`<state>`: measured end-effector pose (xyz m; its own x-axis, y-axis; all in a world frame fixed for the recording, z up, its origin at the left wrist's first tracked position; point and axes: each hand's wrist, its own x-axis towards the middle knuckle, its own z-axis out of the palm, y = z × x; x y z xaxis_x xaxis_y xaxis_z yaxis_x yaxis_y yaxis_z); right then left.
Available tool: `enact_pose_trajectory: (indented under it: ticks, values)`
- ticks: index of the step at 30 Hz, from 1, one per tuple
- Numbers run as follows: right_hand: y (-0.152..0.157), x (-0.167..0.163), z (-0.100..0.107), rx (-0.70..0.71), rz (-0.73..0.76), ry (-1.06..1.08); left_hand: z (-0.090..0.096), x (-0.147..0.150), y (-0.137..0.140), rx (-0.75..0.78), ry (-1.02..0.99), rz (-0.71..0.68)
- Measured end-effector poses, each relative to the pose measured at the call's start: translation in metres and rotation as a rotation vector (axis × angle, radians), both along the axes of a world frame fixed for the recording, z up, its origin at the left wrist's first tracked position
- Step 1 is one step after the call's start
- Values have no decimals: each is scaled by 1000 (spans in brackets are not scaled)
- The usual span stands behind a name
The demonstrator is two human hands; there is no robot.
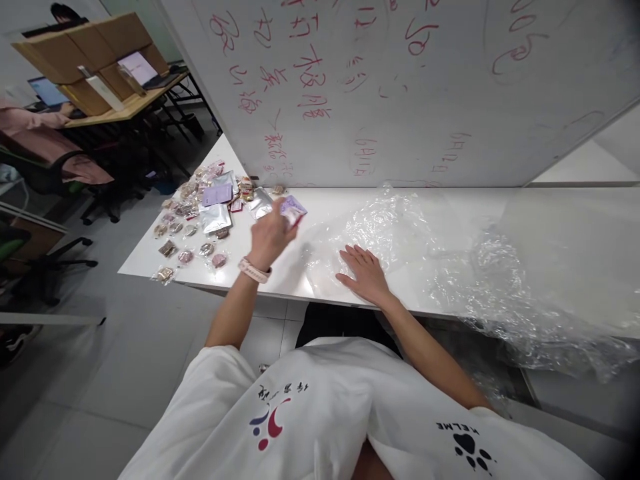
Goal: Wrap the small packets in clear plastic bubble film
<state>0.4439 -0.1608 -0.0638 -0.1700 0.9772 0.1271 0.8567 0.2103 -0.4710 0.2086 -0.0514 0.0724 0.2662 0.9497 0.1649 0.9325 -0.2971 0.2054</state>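
My left hand [271, 233], with a pale pink band on its wrist, is closed on a small packet [293, 211] in purple, white and red, slightly blurred. A silver pouch [261, 203] lies just beyond these fingers. To the left spreads a pile of snacks: a purple packet [217, 194], another silver pouch [215, 218] and several small individually wrapped round pieces [185, 257]. Flat on a sheet of clear plastic wrap [383, 223] rests my right hand [366, 272], its fingers stretched out and holding nothing.
The white table [280, 267] meets a whiteboard [380, 100] with red handwriting along its back edge. More crumpled plastic [505, 287] covers the right side and hangs over the front edge. At the far left, a person in a pink sleeve [37, 120] sits by a desk with laptops.
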Motion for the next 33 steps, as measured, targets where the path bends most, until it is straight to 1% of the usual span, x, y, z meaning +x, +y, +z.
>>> enact_pose_trajectory:
  ticks: [2, 4, 7, 9, 10, 12, 14, 16, 19, 21, 23, 25, 27, 28, 30, 33]
  values:
    - [-1, 2, 1, -6, -7, 119, -13, 36, -18, -72, -4, -218]
    - [-4, 6, 2, -6, -35, 265, -33, 66, -32, -122, 47, -346]
    - [-18, 17, 5, 21, -70, 458, -64, 93, -50, -145, 121, -429]
    - [-31, 28, 5, 77, -108, 486, -79, 97, -58, -123, 113, -444]
    - [-37, 34, 5, 111, -137, 462, -84, 94, -62, -104, 84, -448]
    - [-50, 46, 3, 163, -190, 379, -88, 80, -67, -70, -21, -472]
    - [-59, 55, -1, 186, -194, 310, -88, 55, -73, -59, -130, -531]
    - [-64, 59, -4, 208, -185, 275, -85, 25, -80, -93, -183, -611]
    - [-60, 56, -1, 271, -219, 241, -85, -14, -94, -189, -134, -682]
    - [-49, 49, 6, 298, -211, 223, -91, -26, -102, -198, -66, -676]
    - [-33, 41, 14, 279, -129, 193, -100, -27, -107, -145, -17, -652]
    - [-15, 36, 20, 215, -6, 138, -110, -21, -107, -66, -10, -640]
    - [-1, 32, 20, 139, 95, 74, -116, -14, -105, 5, -33, -650]
    - [3, 30, 18, 116, 118, 43, -117, -11, -104, 35, -50, -658]
    - [6, 28, 12, 114, 106, -4, -116, -6, -105, 82, -84, -668]
    - [-3, 24, 5, 184, 11, -43, -110, 7, -121, 134, -112, -672]
